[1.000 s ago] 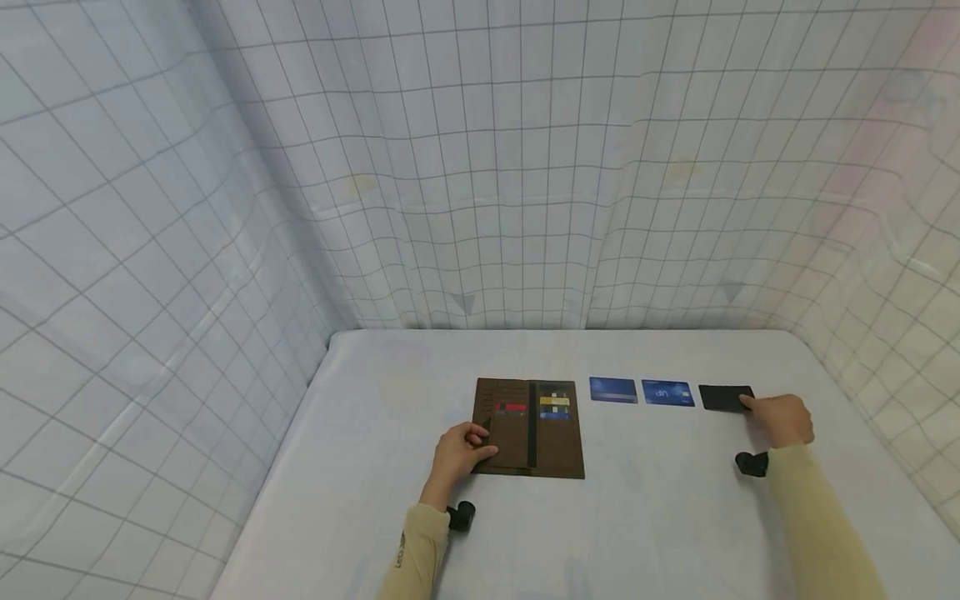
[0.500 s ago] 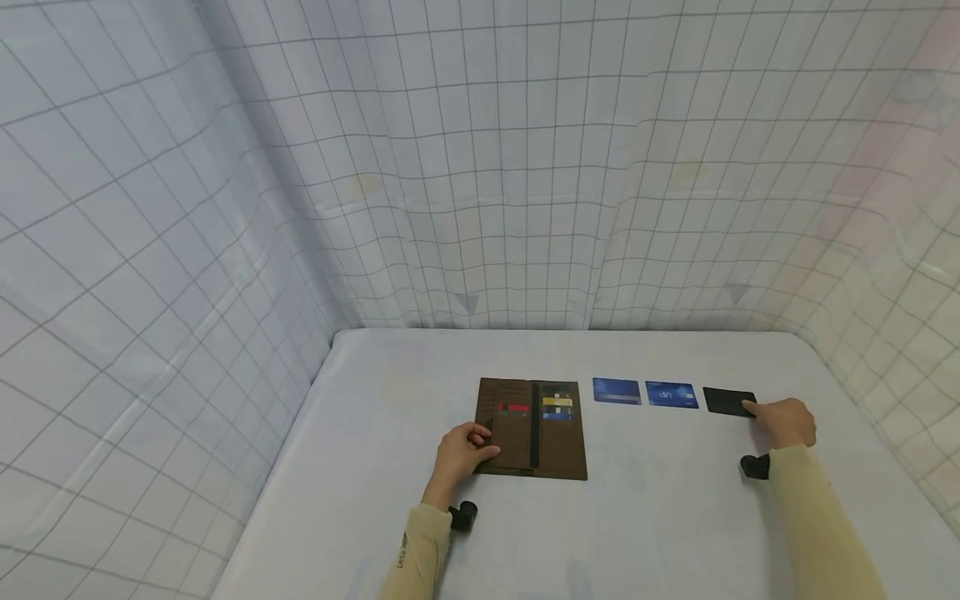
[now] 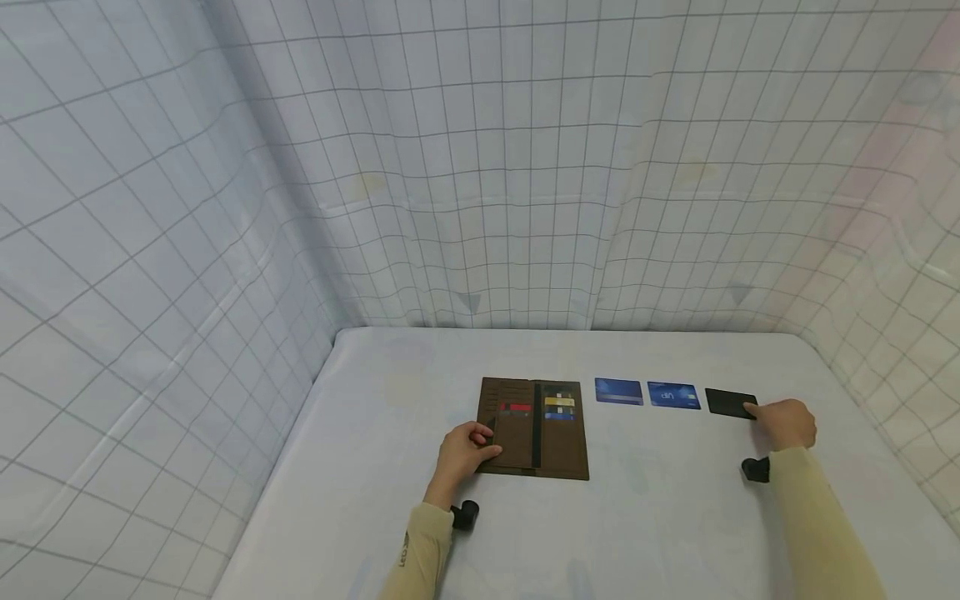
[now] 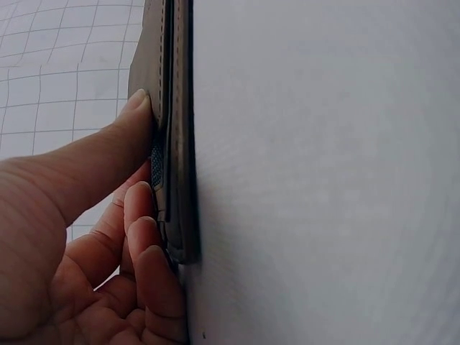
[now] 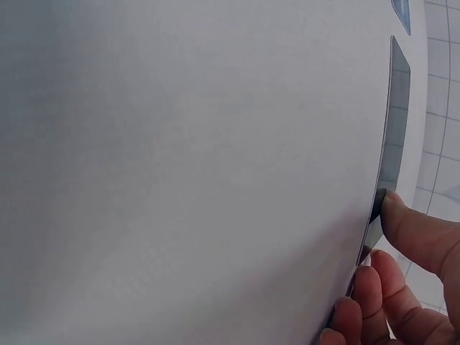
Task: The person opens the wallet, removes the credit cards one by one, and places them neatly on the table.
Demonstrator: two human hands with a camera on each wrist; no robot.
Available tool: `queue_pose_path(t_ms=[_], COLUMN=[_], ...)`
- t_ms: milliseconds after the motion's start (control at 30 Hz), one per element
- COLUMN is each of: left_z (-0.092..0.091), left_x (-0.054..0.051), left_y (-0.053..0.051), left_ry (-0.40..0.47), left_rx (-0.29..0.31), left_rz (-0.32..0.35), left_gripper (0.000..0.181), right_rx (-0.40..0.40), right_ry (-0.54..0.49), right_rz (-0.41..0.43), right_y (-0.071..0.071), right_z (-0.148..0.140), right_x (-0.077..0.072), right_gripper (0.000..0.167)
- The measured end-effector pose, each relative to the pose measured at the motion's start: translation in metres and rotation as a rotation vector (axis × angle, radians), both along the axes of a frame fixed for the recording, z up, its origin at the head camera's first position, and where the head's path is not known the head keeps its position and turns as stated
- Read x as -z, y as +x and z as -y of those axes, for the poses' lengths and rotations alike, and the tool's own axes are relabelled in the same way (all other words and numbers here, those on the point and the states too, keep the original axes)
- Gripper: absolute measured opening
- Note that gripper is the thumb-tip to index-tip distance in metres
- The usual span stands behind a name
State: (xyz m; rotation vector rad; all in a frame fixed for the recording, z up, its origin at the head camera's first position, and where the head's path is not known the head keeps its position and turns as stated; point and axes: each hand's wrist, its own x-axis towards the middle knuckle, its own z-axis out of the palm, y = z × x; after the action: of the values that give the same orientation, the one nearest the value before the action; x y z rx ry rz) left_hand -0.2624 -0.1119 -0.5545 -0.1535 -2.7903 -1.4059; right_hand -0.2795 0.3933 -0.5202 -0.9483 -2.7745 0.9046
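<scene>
An opened brown wallet [image 3: 513, 442] lies flat on the white table, with several cards in its slots. My left hand [image 3: 456, 454] pinches its left edge; in the left wrist view the thumb [image 4: 118, 136] presses on the upper face while the fingers curl against the edge. To the right, a black card [image 3: 726, 402] lies in a row with two blue cards [image 3: 618, 392]. Its right end is held by my right hand [image 3: 786, 423], thumb on top. The right wrist view has the glossy card [image 5: 394, 122] reflecting the gridded curtain, and the curled fingertips at its edge.
White table [image 3: 637, 517] lies under everything. Gridded white curtains [image 3: 525, 183] hang behind it and along both sides. A small black camera sits on each wrist.
The head view has shifted slightly, so the wallet and cards appear a little further right. Both hands keep their places on the wallet and the black card.
</scene>
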Motion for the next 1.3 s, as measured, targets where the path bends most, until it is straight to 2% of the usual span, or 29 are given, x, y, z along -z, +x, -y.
queue_pose_path(t_ms=[233,400,600,700,1033,1200,1300], left_z=[-0.001,0.0,0.0,0.0,-0.001,0.0,0.0], left_x=[0.0,0.0,0.001,0.001,0.0,0.002,0.002], left_y=[0.001,0.001,0.0,0.0,-0.001,-0.002,-0.002], left_ry=[0.012,0.01,0.002,-0.002,-0.013,-0.018,-0.018], left_rx=[-0.005,0.0,0.003,0.002,-0.014,-0.011,-0.01], left_rz=[0.006,0.003,0.005,0.011,0.006,0.013,0.019], left_gripper=[0.026,0.026,0.026,0.026,0.026,0.026,0.026], right_rx=[-0.064,-0.082,-0.029,-0.033,-0.191,-0.37,-0.465], right_ry=[0.012,0.035,0.068,0.081,0.063,0.016,-0.031], right_rz=[0.008,0.006,-0.079,-0.12,-0.218,-0.267,-0.255], right_y=[0.001,-0.003,-0.016,-0.024,-0.051,-0.06,-0.063], right_z=[0.001,0.004,0.025,0.041,0.107,0.141,0.165], right_x=[-0.004,-0.002,0.007,0.007,0.0,0.004,0.005], right_gripper=[0.045,0.039,0.031,0.028,0.024,0.022,0.02])
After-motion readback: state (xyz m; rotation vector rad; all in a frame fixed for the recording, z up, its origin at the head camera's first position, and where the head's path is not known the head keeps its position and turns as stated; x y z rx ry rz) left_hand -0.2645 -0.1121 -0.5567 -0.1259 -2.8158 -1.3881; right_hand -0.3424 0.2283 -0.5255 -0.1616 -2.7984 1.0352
